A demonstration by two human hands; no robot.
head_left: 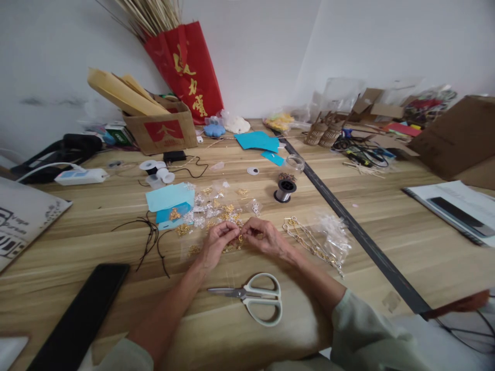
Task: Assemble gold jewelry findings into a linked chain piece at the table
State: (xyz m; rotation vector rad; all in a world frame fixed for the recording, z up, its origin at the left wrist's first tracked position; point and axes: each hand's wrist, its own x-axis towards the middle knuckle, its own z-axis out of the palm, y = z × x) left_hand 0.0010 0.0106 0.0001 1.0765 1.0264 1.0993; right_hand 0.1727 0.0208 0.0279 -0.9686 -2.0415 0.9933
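Observation:
My left hand (219, 241) and my right hand (264, 236) meet over the middle of the table, fingertips nearly touching. Both are pinched closed, and whatever lies between the fingers is too small to make out. Beneath and behind them spread gold and silver jewelry findings (228, 210), some in small clear bags. Right of my right hand lies a gold and silver chain (309, 242) beside crumpled clear plastic bags (333, 239). Scissors with pale handles (263, 299) rest in front of my hands, blades pointing left. A spool of wire (285, 190) stands behind my right hand.
Light blue paper sheets (170, 197) and black cords (150, 239) lie to the left. A black phone-like slab (83, 314) is at front left. A dark strip (348, 216) crosses the table. Cardboard boxes (456, 139), a red bag (189, 72) and a glass jar (295, 164) stand farther back.

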